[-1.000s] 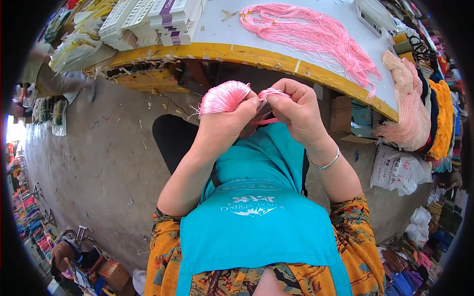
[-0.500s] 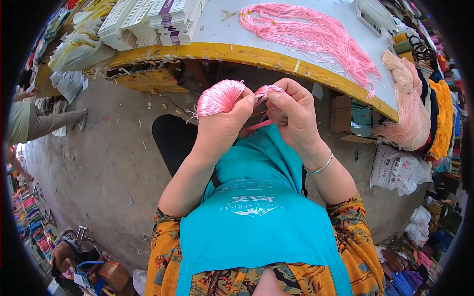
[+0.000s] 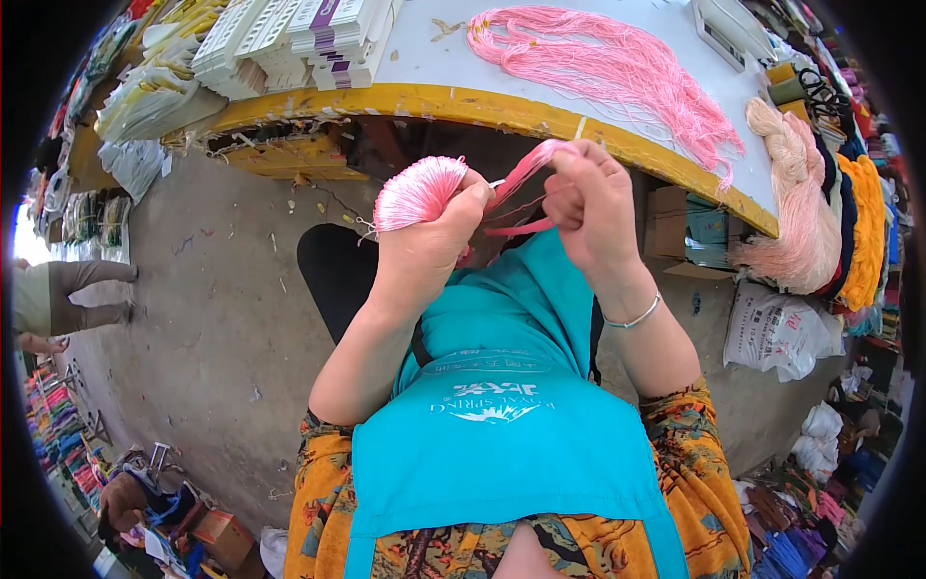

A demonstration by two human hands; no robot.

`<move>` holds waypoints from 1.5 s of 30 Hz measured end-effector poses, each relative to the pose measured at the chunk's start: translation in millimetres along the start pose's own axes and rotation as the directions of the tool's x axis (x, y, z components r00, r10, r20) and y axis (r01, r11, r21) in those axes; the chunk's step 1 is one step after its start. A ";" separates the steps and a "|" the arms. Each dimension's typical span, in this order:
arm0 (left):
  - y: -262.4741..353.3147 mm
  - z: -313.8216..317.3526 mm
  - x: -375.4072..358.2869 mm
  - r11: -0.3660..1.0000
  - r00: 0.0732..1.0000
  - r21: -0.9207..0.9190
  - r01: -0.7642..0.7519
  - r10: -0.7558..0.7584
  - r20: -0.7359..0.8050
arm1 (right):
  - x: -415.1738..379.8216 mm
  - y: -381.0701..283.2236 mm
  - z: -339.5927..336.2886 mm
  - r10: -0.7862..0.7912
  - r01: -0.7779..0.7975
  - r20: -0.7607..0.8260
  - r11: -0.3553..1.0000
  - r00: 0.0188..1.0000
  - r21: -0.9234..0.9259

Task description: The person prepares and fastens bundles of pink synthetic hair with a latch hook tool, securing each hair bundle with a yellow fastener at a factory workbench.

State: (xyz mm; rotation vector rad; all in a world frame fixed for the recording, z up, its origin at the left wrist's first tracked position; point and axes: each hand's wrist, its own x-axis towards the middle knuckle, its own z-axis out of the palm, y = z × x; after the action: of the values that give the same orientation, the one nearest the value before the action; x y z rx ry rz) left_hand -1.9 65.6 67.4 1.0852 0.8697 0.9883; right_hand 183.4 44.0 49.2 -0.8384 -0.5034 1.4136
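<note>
My left hand [image 3: 430,241] is closed around a fanned bundle of shiny pink thread [image 3: 415,195], whose looped ends spread out past the fist. Between the two hands stretches a loose pink thread skein [image 3: 522,171], pinched at its far end by my right hand [image 3: 600,201]. Near the left thumb a small white spot shows on that skein; I cannot make out what it is. A darker pink strip [image 3: 521,229] hangs below the right hand, and its upper part is hidden. Both hands are above the turquoise apron [image 3: 502,463].
Ahead is a yellow-edged table [image 3: 463,101] with a long pink hank [image 3: 598,58] and stacked white cards [image 3: 280,43]. Peach and orange hanks [image 3: 858,232] hang at its right. A cardboard box [image 3: 666,227] is underneath. Another person [image 3: 68,294] stands at the left.
My right hand has moved up and to the right, drawing the pink skein out longer between the hands. My left hand has shifted slightly left. The other person at the left has changed stance.
</note>
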 end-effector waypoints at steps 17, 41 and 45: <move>-14.6 29.9 -13.2 0.976 0.995 0.206 -0.070 0.052 0.089 | 12.0 13.2 31.8 -0.139 0.133 -0.171 0.990 0.975 -0.047; -5.9 9.3 7.1 0.975 0.997 -0.223 0.005 0.011 0.072 | 4.4 -33.1 2.4 0.410 -0.438 0.262 0.897 0.874 0.056; -6.5 8.3 8.1 0.982 0.994 -0.189 0.017 0.004 0.109 | 4.5 -24.9 -6.9 -0.035 0.248 0.265 0.488 0.964 -0.837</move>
State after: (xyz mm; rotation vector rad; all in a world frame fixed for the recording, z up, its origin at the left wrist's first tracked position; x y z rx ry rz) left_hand 9.8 69.7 62.5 0.9630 0.6760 0.9766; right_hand 205.4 48.3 63.0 -1.4087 -1.5186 1.0309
